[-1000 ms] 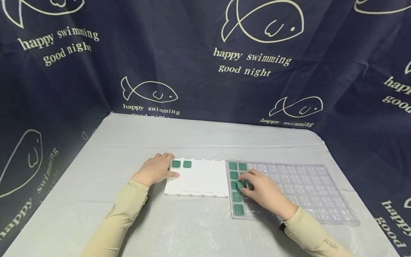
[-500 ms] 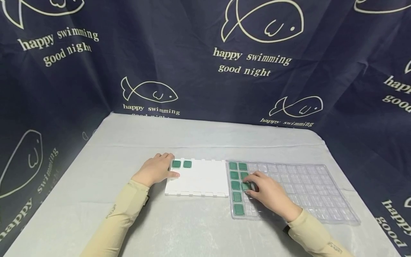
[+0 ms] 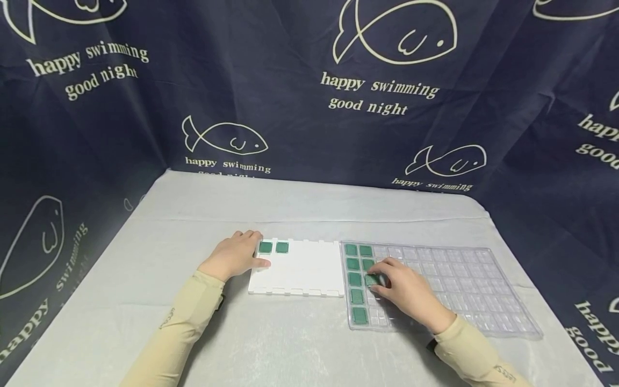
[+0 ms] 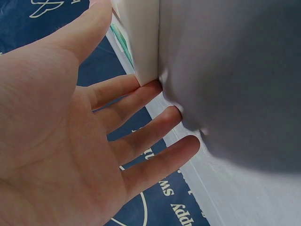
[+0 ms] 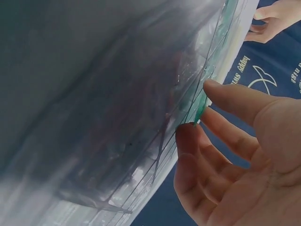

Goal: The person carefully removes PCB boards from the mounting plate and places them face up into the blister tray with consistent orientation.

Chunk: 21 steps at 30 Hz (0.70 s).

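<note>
My left hand (image 3: 232,255) rests at the left edge of a flat white board (image 3: 302,269), thumb on top and fingers straight along the side. In the left wrist view the fingertips touch the board's corner. Two green square pieces (image 3: 282,247) lie at the board's far left. My right hand (image 3: 408,290) pinches a thin green square piece (image 3: 372,280) between thumb and fingers, over the second column of a clear plastic tray (image 3: 454,290). In the right wrist view this piece (image 5: 201,107) stands tilted at the fingertips.
Several green squares (image 3: 356,296) fill the tray's left column, with more at the top of the second column. The tray's right side shows clear compartments. A light cloth covers the table (image 3: 290,344); a dark blue printed curtain (image 3: 300,97) hangs behind.
My right hand has shifted a little right with its green square, from over the first column to the second. The square's tilt has changed slightly. My left hand and the board have stayed put.
</note>
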### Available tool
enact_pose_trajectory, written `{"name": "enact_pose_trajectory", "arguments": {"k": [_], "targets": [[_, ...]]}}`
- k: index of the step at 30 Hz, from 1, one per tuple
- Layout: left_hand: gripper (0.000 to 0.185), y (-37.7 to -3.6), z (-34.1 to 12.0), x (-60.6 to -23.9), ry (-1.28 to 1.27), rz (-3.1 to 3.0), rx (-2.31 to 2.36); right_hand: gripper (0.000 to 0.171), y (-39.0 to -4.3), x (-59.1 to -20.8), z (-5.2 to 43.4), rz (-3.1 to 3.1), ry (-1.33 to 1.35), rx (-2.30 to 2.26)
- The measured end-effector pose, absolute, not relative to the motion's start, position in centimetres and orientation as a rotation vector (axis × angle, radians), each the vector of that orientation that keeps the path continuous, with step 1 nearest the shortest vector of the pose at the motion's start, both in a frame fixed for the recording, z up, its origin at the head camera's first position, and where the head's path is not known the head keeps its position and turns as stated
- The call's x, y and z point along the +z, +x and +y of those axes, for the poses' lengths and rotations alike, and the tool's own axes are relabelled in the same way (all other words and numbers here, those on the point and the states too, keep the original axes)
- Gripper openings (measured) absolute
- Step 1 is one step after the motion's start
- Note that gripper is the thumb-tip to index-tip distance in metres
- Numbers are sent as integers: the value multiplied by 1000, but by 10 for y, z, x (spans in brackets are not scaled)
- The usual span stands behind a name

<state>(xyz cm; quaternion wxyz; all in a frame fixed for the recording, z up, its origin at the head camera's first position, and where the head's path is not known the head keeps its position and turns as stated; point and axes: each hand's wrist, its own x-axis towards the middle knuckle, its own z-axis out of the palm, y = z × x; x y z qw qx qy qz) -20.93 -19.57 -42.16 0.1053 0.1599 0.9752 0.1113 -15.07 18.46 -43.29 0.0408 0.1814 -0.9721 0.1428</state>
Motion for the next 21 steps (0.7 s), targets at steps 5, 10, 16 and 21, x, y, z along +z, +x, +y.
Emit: {"name": "enact_pose_trajectory", "arguments": {"k": [5,10,16,21], "targets": [[76,-209,-196,-422,476,2878,328,32,-152,-433,185,-2991,536,443],[76,-210,-196,-422,479,2884,330,32,-154,-434,185,-2994,534,440],[76,-210,-196,-422,475,2877,333,31,-155,-434,186,-2998,530,452],[76,-210,-196,-422,470,2874,330,31,-155,-434,186,-3003,526,457]]}}
